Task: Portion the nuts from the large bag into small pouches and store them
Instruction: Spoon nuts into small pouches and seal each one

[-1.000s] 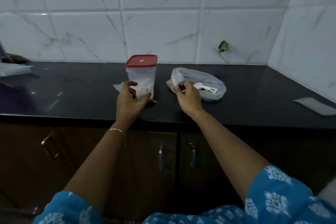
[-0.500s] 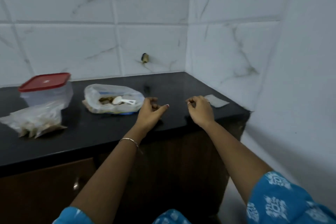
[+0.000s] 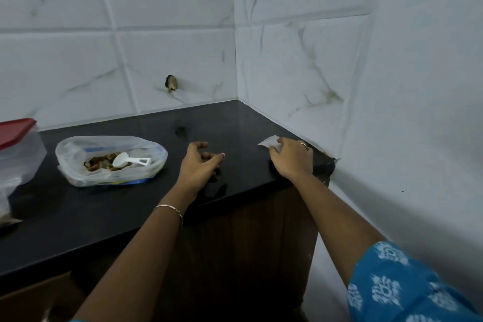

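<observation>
At counter (image 3: pixel 117 204) right end, right hand (image 3: pixel 291 158) covers pouch (image 3: pixel 268 141), grip unclear; likely flimsy, slick, pinch edge; left hand (image 3: pixel 198 165) loose, empty

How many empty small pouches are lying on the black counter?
1: the empty pouch at the counter's right corner, under the right hand's fingers. More may lie stacked beneath it or the hand.

A home kitchen: black stone desk (image 3: pixel 235 123) over wooden cabinets (image 3: pixel 261 230), marble-look wall tiles (image 3: pixel 170 52) (white, grey-veined), lidded food container (image 3: pixel 18 146).
</observation>
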`<state>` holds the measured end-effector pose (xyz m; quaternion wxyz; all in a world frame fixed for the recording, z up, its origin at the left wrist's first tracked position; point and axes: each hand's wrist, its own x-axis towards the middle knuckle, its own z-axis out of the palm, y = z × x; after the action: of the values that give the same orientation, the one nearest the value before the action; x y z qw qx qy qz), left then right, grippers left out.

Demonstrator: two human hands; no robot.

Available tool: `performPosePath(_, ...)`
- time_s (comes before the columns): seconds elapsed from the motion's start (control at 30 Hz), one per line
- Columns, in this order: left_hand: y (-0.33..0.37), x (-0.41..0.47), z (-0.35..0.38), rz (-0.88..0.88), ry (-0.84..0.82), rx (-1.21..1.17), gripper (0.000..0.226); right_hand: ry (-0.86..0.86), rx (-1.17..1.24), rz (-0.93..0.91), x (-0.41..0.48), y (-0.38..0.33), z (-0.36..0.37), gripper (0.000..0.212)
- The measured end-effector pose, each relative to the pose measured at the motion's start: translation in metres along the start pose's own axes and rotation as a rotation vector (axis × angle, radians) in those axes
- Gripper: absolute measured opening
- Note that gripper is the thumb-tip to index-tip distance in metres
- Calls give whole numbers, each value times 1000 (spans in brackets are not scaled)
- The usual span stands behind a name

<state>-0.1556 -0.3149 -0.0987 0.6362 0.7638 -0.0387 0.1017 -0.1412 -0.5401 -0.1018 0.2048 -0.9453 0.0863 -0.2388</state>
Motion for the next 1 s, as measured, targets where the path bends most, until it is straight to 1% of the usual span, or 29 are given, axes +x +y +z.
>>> performPosePath(0.1, -3, 1, -1, -6, 6, -11, 42, 25, -28, 21, -1, -2, 2, 41)
performPosePath(0.27, 2, -7, -1, 19, 18, -30, 47, 58, -131, -67, -3, -9, -1, 18)
performPosePath(0.37, 8, -13, -5, -1, 58, -124, 51, 82, -63, -112, -12, -16, -4, 13)
performPosePath(0.47, 13, -19, -10, -44, 72, -227, 47, 61, 101, -243, -21, -27, -11, 12)
performPosePath(0.53, 17, -27, -13, -70, 54, -243, 44, 36, 212, -355, -26, -40, -18, 10)
performPosePath(0.6, 20, -37, -15, -88, 24, -267, 40, 59, 288, -430, -32, -57, -23, 10)
performPosePath(0.7, 26, -53, -22, -129, 10, -395, 31, 103, 367, -504, -47, -88, -27, 9)
performPosePath(0.83, 29, -71, -47, -184, 11, -521, 35, 103, 365, -655, -71, -123, -22, 11)
performPosePath(0.93, 32, -80, -84, -175, 53, -559, 31, 71, 326, -757, -89, -147, -14, 15)
performPosePath(1.0, 34, -86, -112, -154, 93, -531, 25, 62, 292, -821, -100, -165, -8, 17)
